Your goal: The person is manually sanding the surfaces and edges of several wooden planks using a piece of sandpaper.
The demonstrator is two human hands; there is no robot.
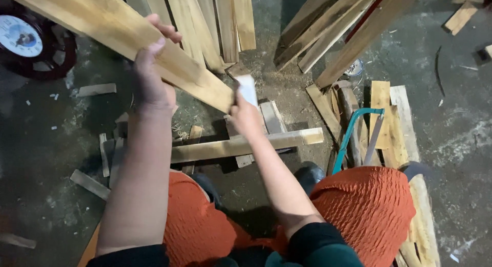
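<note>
Nearby: green saw (359,131), plank stack (215,21), floor offcuts (97,89).

The person wears dark teal sleeves (318,246) pushed up, orange textured trousers (366,205) and dark shoes (309,175).

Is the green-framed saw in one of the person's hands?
No, the saw lies on the boards, while the left hand grips a plank and the right hand a pale block.
</note>
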